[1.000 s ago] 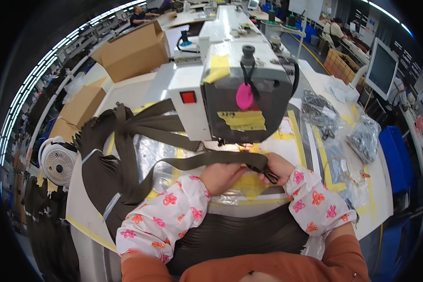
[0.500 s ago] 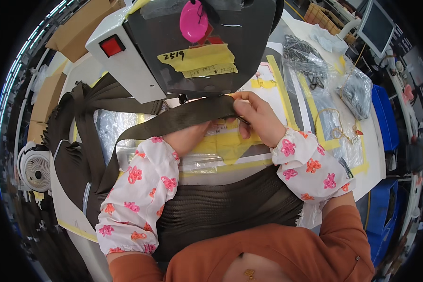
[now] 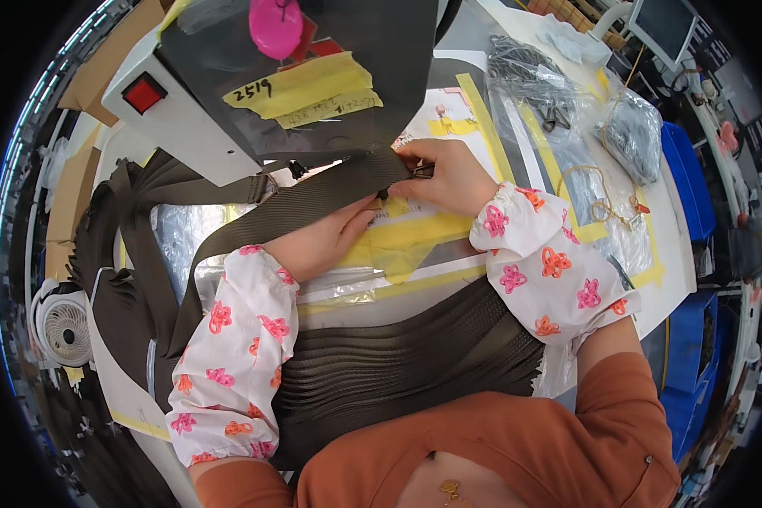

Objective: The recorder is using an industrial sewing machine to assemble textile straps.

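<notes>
A dark olive webbing strap (image 3: 292,212) runs up from the left to the front of a grey-and-white machine head (image 3: 313,80). My left hand (image 3: 323,241) is closed at the strap's lower edge, thumb stretched along it and the other fingers hidden beneath. At the strap's right end, my right hand (image 3: 450,176) pinches the webbing close under the machine. A small dark metal piece (image 3: 422,170) shows by its fingertips; its kind I cannot make out. Nearest my body lies a wide stack of similar webbing (image 3: 398,360).
More webbing (image 3: 131,313) hangs in loops at the left, beside a white fan (image 3: 63,326). A red switch (image 3: 143,92) sits on the machine. Plastic bags (image 3: 631,140) lie on the right, with blue bins (image 3: 686,182) past the table edge. A monitor (image 3: 662,30) stands far right.
The whole view has shifted, so the machine sits further left. My right hand has turned over the strap's end, which is now nearer the machine. My left thumb now shows along the strap's lower edge.
</notes>
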`<move>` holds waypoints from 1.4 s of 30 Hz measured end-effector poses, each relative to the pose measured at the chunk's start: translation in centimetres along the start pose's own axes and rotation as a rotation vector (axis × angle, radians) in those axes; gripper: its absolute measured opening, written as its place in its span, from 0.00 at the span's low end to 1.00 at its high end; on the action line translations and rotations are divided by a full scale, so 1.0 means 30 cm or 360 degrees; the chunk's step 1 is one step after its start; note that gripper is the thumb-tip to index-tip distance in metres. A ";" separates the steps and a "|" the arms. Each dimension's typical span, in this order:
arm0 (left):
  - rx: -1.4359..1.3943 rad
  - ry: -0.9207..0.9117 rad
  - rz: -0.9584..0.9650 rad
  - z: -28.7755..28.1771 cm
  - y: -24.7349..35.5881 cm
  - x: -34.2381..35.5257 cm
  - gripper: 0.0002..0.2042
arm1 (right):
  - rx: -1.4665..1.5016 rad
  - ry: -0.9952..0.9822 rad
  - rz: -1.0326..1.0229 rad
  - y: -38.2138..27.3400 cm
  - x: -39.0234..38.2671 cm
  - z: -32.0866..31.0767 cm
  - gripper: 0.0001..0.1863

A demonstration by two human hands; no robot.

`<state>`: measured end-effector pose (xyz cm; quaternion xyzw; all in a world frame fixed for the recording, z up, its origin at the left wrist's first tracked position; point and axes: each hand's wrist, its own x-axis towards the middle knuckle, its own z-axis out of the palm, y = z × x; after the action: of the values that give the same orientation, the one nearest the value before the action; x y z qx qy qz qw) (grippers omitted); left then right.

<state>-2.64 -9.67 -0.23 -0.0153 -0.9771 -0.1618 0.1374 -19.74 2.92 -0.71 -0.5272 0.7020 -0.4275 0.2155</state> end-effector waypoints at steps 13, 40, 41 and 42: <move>-0.0579 -0.0267 -0.0436 0.029 -0.001 -0.020 0.13 | -0.0832 -0.0273 -0.0282 -0.005 0.018 0.002 0.16; 0.0477 0.0246 0.0341 0.037 -0.069 -0.010 0.15 | -0.1163 0.0231 -0.0872 0.009 -0.044 0.103 0.13; 0.0466 0.0223 0.0361 0.042 -0.076 -0.008 0.14 | -0.1199 0.0244 -0.0855 0.012 -0.045 0.103 0.13; 0.0396 0.0228 0.0345 0.045 -0.082 -0.004 0.14 | -0.1201 0.0247 -0.0836 0.016 -0.042 0.102 0.13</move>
<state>-3.05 -11.59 -2.26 -0.0920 -0.9699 -0.0247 0.2241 -17.26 2.98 -2.94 -0.6951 0.6652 -0.2206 -0.1601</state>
